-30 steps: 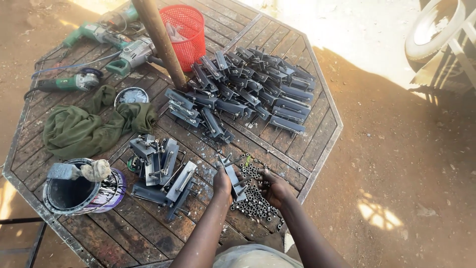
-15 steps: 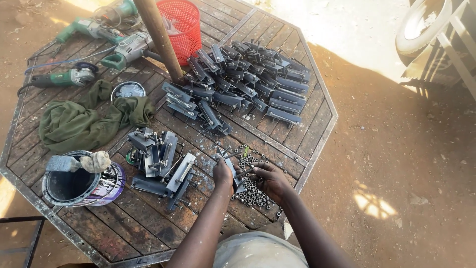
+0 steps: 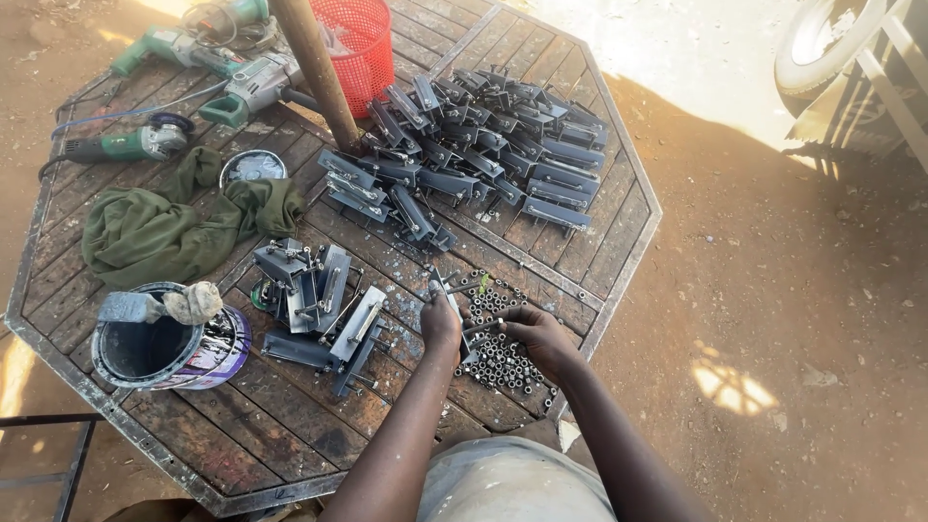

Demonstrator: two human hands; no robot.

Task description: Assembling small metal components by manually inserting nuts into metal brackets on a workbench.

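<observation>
Carefully, the left hand grips a grey metal bracket; the right hand, fingers curled closed, picks among small nuts; better steady the bracket.

Three power tools; one red basket; one paint tin

Weathered wood table, dull metal brackets — glossy nuts

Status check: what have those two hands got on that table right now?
Left hand grips a metal bracket. Right hand rests on the nut pile. Nothing between them.
</observation>
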